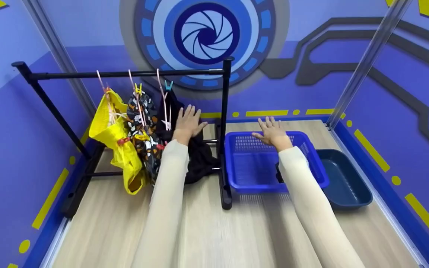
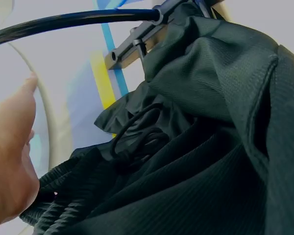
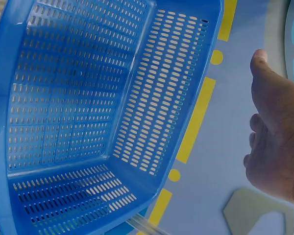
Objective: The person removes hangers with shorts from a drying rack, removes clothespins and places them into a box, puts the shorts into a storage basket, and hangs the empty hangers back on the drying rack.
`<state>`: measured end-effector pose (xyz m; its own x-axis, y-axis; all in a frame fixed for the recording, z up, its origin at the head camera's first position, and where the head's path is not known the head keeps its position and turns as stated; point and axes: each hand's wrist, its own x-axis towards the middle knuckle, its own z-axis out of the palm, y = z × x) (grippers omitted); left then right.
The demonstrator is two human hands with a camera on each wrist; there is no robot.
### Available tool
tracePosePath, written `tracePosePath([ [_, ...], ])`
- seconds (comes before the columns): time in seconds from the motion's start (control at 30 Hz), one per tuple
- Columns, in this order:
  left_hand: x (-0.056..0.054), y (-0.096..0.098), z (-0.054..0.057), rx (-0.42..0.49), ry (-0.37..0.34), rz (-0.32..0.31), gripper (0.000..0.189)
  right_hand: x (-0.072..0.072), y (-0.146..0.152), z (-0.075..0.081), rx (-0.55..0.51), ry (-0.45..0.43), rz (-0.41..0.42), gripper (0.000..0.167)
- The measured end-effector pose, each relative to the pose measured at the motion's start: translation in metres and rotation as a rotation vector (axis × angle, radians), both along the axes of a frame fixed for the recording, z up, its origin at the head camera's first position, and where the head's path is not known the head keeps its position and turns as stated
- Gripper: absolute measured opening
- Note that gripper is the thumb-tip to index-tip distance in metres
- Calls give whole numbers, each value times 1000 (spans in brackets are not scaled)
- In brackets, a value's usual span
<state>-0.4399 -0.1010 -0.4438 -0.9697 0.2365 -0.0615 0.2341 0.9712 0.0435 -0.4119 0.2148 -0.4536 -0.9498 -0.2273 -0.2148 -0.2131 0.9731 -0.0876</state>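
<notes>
My left hand (image 1: 187,123) is held in the air with its fingers spread, in front of a black garment (image 1: 201,160) on the rack. In the left wrist view that garment shows a ribbed waist and a looped drawstring (image 2: 142,134); the hand grips nothing. Over the blue slotted basket (image 1: 259,189), my right hand (image 1: 273,133) is raised with fingers spread and holds nothing. Beside the black garment hang a patterned garment (image 1: 148,149) and a yellow fabric item (image 1: 116,143), on pink hangers with clothespins (image 1: 168,86).
The black clothes rack (image 1: 225,108) stands on the left of the wood-look surface (image 1: 218,230). A dark blue-green basin (image 1: 343,178) sits right of the basket, partly behind it. Printed walls (image 1: 311,93) enclose the back and sides.
</notes>
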Motion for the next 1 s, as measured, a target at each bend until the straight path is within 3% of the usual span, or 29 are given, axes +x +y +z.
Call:
tracePosePath([
  [0.23,10,1,29,31,8,-18,57,3,-8,6,13,-55,18,74],
  [0.43,17,-1,60,75,21,-67,42,5,-9,12,69,-50,-3,58],
  [0.57,28,-4,87,119,4,-83,41,9,-12,12,82,-10,8,50],
  [0.73,41,-13,133,162,28,-122,41,11,-23,12,50,-8,44,46],
  [0.87,45,-32,167,206,148,-88,39,12,-39,16,10,-22,117,44],
  [1.0,45,-57,184,300,393,17,36,14,-58,22,-13,-25,233,43],
])
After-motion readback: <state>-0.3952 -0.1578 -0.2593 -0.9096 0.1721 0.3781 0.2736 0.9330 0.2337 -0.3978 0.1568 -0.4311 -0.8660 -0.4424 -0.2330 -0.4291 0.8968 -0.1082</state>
